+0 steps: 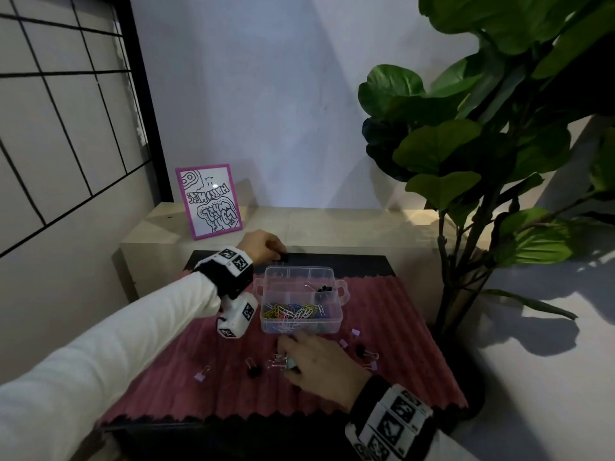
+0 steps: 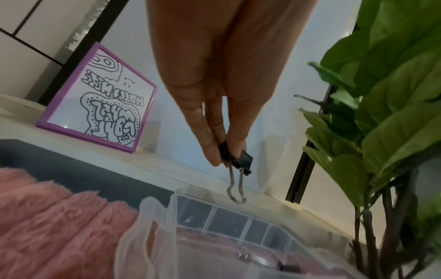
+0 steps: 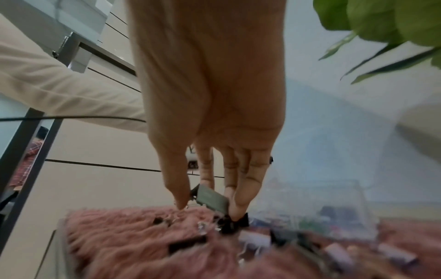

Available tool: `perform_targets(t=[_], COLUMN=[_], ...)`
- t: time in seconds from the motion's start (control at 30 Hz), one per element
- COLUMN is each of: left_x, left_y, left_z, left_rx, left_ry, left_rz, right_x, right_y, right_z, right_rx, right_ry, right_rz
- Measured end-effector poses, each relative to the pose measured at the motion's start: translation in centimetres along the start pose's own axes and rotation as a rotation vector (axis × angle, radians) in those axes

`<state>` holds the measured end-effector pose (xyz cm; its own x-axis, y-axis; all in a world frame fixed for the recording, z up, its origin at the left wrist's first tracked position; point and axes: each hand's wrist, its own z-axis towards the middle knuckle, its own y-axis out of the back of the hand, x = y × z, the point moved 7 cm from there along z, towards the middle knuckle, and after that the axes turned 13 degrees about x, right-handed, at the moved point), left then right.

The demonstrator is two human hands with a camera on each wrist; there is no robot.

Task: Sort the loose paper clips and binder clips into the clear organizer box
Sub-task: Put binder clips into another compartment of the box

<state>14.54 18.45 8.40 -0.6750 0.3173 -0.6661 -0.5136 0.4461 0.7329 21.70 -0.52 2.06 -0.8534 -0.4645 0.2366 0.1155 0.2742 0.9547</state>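
The clear organizer box (image 1: 299, 324) stands on a pink fluffy mat (image 1: 213, 384). Coloured paper clips (image 1: 293, 311) fill its front compartment, and black binder clips (image 1: 324, 289) lie in a right one. My left hand (image 1: 278, 252) hovers over the box's far edge (image 2: 238, 213) and pinches a black binder clip (image 2: 238, 159), whose wire handles hang down. My right hand (image 1: 289, 357) is low on the mat in front of the box, fingers pointing down and holding a pale green binder clip (image 3: 212, 200). One fingertip (image 3: 238, 213) touches a black clip (image 3: 235, 223) on the mat.
Loose clips lie around the right hand: a purple one (image 1: 201, 375), black ones (image 1: 254, 371) (image 1: 362, 352), and purple ones (image 1: 355, 332). The mat covers a black table (image 1: 332, 261). A purple-framed picture (image 1: 209, 201) leans on the ledge behind. A leafy plant (image 1: 466, 161) crowds the right side.
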Motion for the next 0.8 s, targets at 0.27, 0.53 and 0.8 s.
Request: perform_targets(t=[0.27, 0.53, 0.8], left_x=[1.0, 2.1, 8.5], left_y=[-3.4, -0.7, -0.8], left_z=[1.2, -3.4, -12.3], left_rx=[0.186, 0.2, 0.255], left_ry=[0.032, -0.1, 0.046], left_rz=[0.207, 0.079, 0.1], right_x=[-3.2, -6.5, -10.7], right_y=[1.1, 1.4, 4.3], right_z=[-0.9, -1.6, -1.4], right_rx=[0.002, -0.01, -0.184], right_ry=[-0.006, -0.017, -0.159], right_rz=[0.056, 0.437, 0.881])
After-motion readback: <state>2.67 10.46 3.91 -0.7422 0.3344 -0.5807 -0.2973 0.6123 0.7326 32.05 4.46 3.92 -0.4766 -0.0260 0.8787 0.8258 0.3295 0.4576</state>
